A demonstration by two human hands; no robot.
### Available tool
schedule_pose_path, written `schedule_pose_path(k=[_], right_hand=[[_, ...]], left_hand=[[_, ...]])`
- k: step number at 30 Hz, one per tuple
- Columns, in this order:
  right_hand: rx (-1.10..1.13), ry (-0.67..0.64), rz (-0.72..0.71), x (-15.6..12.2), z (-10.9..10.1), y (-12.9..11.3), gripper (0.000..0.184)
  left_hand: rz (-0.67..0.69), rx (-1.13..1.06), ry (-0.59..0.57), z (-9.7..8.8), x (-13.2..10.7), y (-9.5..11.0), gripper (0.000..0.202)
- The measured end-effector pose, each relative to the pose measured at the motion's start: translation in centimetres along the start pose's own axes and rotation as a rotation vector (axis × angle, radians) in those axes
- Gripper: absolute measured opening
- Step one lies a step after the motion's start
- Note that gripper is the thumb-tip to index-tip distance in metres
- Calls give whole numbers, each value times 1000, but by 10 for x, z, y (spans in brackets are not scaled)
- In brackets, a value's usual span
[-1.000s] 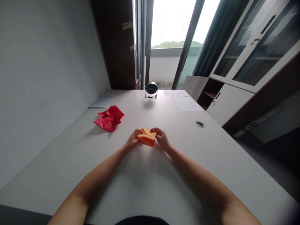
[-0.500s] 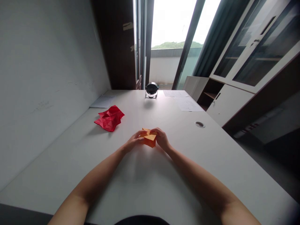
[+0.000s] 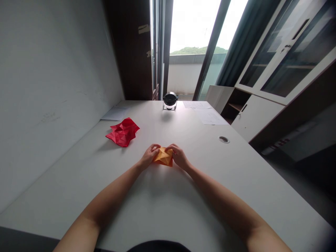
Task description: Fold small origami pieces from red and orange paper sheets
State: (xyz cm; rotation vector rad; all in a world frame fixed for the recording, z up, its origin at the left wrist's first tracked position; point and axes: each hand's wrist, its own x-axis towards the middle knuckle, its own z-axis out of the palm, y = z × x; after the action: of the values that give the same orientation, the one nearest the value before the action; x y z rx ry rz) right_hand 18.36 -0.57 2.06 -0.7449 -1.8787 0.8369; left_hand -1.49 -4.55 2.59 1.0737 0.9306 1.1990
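Note:
A small piece of folded orange origami paper (image 3: 165,158) is held between my two hands, just above or on the white table. My left hand (image 3: 150,155) grips its left side, thumb on top. On the right side, my right hand (image 3: 179,155) pinches it, with fingers reaching over the far edge. Crease lines run across its upper face, which looks fairly flat; its underside is hidden. Farther off to the left lies a creased sheet of red paper (image 3: 123,132), partly unfolded and touched by neither hand.
The white table (image 3: 162,210) extends to a window. A round black device on a stand (image 3: 170,100) is at its far edge. Printed sheets (image 3: 211,116) lie at the back right, another sheet (image 3: 114,113) at the back left. A cable hole (image 3: 224,139) is at right.
The orange paper has gone from a raised, partly opened shape to a flatter one with its creased face upward. My fingers have shifted along its edges; the red paper stays put.

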Motion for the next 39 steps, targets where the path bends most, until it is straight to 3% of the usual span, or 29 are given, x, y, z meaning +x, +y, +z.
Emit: schedule_pose_path(k=[5, 10, 15, 19, 22, 26, 34, 39], right_hand=[[-37, -12, -48, -1, 0, -6, 27], [-39, 2, -40, -1, 0, -7, 30], [-11, 56, 88, -1, 1, -3, 32], [157, 73, 234, -2, 5, -1, 46], [314, 33, 323, -2, 7, 0, 53], [369, -58, 367, -2, 10, 1, 43], [188, -95, 297, -5, 12, 6, 42], [-192, -14, 62, -6, 7, -5, 52]], left_hand=[[-46, 49, 57, -2, 3, -4, 53], [-68, -3, 13, -3, 3, -2, 50], [-98, -96, 21, -6, 4, -2, 50], [-82, -159, 61, -8, 7, -8, 47], [-58, -166, 93, -8, 9, -11, 43], [-49, -153, 136, -7, 9, -10, 42], [-50, -78, 147, -3, 5, -6, 43], [-57, -12, 161, 1, 6, -4, 37]])
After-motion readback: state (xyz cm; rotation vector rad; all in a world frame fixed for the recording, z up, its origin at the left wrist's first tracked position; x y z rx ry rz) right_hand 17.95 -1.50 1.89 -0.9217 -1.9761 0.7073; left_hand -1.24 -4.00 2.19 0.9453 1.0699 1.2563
